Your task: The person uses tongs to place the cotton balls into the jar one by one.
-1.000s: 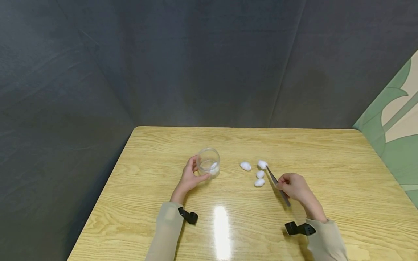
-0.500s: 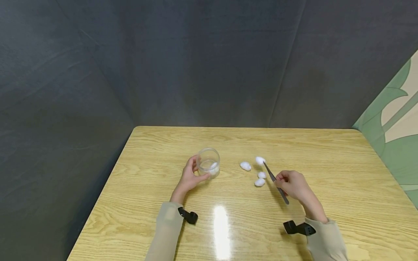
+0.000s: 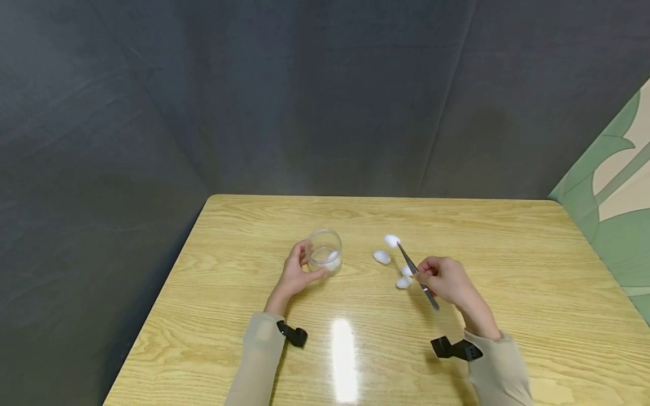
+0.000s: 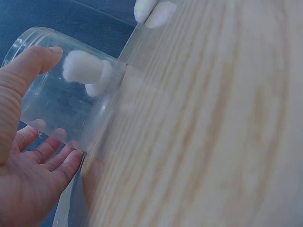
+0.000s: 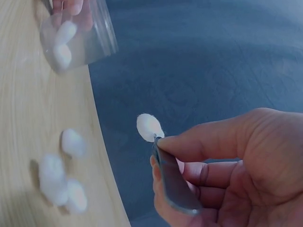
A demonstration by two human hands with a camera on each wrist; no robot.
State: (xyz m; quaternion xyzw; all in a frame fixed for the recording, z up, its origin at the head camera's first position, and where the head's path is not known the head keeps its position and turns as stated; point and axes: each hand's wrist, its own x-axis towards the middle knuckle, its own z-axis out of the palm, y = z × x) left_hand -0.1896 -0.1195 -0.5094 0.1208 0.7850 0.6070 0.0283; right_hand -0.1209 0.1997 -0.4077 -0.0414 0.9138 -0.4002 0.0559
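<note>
A small white cotton ball (image 3: 391,241) is pinched at the tip of slim dark tweezers (image 3: 417,276), lifted clear of the tabletop. Three more cotton balls (image 3: 382,257) lie loose below it. To their left a clear round jar (image 3: 324,252) stands upright, with two cotton balls inside.

We are seeing even overhead light glaring in a white streak on the glossy table (image 3: 345,349). Shadows are staying faint. Both wrist views are looking soft (the wood grain smears), and the dark backdrop (image 3: 304,96) is bending at the edges.
</note>
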